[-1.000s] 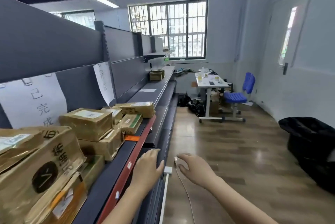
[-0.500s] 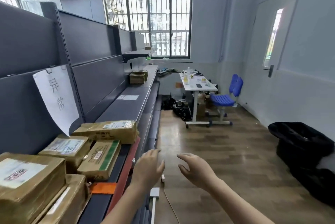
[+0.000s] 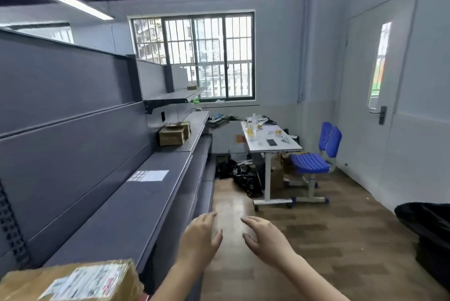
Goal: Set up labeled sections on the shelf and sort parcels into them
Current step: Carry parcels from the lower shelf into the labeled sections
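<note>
We see the long grey shelf running away to the left of both hands, its top bare just beside them. Across the wooden floor, far ahead and to the right of the hands, stand a white table and a blue chair. At the lower left, nearer us than the left hand, a brown parcel with a printed label lies on the shelf. Well ahead of the left hand a white sheet lies flat on the shelf, and further on sits a small box. Our left hand and right hand float side by side over the floor, apart, fingers spread and loose, holding nothing.
</note>
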Demonstrator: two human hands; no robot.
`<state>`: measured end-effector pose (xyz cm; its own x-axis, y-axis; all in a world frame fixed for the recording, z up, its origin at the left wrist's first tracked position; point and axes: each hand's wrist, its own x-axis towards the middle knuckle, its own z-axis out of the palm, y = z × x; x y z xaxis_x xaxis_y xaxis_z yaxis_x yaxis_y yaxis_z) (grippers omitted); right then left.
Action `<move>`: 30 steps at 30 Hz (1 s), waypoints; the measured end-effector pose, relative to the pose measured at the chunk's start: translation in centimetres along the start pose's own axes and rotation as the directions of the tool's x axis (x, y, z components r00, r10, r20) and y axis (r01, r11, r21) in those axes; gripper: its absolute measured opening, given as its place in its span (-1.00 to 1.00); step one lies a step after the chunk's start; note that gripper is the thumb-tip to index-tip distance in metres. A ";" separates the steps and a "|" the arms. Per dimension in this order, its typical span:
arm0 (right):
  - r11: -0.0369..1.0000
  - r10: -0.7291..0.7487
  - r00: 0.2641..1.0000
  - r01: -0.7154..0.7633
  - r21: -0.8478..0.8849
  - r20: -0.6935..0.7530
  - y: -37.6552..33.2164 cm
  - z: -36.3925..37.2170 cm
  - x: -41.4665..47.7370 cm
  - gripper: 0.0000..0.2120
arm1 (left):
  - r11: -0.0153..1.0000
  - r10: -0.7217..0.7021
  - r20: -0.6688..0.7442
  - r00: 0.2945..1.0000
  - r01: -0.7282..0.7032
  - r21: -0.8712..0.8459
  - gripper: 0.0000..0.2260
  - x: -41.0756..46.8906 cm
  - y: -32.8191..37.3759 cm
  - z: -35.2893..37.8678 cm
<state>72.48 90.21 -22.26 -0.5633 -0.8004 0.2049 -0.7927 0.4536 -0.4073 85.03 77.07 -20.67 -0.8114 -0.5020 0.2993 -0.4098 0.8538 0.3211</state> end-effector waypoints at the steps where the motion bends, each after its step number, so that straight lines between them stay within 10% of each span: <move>1: 1.000 -0.006 1.000 0.006 -0.003 -0.015 1.4 -0.8 2.8 -0.56 | 1.000 0.000 -0.015 1.000 0.000 0.003 -0.57 3.1 0.2 0.4; 30: 0.999 -0.047 0.998 0.048 0.023 -0.035 29.5 0.5 70.8 -0.51 | 0.997 -0.050 -0.057 0.997 0.046 -0.069 -0.57 73.8 -10.6 19.1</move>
<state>9.31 46.73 -20.21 -0.5330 -0.8068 0.2550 -0.8133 0.4054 -0.4174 21.50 33.60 -19.14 -0.7647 -0.5513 0.3336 -0.4174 0.8182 0.3954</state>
